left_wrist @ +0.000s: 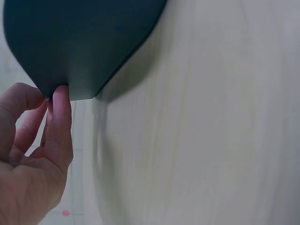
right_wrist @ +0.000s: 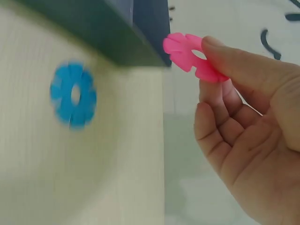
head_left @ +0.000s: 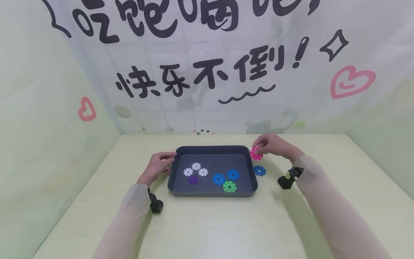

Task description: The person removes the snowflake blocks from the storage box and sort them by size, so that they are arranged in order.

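A dark grey tray lies on the table, with my left hand at its left wall. In the left wrist view, the thumb and a finger of that hand pinch the tray's edge. My right hand pinches a pink notched plastic disc between thumb and fingers, just outside the tray's right wall. Seen from the right wrist, the pink disc is tilted beside the tray corner. On the table below it lies a blue notched disc, apart from the hand.
Inside the tray, three white discs and a purple disc lie on the left. Two blue discs and a green disc lie on the right. A printed cloth backdrop rises behind the table.
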Available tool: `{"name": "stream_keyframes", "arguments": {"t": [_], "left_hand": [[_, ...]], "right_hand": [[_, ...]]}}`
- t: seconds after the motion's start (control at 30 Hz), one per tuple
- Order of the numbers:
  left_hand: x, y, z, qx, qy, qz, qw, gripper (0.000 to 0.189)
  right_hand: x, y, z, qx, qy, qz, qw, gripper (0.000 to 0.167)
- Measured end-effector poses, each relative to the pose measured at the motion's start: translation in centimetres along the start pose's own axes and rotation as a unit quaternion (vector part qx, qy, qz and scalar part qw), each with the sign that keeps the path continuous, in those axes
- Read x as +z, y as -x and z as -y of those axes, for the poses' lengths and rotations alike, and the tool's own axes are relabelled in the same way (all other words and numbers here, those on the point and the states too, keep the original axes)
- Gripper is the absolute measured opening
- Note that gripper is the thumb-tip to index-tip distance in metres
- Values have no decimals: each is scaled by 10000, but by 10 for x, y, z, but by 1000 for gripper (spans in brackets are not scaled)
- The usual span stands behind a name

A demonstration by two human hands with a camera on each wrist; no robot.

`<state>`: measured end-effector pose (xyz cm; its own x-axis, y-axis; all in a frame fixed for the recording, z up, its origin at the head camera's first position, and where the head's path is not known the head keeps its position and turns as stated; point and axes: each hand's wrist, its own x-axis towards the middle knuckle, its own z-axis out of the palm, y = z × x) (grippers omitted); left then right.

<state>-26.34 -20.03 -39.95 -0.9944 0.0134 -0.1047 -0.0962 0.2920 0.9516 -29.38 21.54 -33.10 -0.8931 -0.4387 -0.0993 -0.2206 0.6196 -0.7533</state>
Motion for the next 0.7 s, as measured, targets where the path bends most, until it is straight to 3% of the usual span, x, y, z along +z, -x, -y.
{"name": "stream_keyframes", "arguments": {"t": [0.33,0.7], "left_hand": [[-1,-4,3,68,113,103,9999,36],[-2,-3,4,48,15,77,10000,35]], "right_hand": [[-10,34,-51,552,-244,255,9979,25],[4,32,-71,500,183,94,9985,27]]}}
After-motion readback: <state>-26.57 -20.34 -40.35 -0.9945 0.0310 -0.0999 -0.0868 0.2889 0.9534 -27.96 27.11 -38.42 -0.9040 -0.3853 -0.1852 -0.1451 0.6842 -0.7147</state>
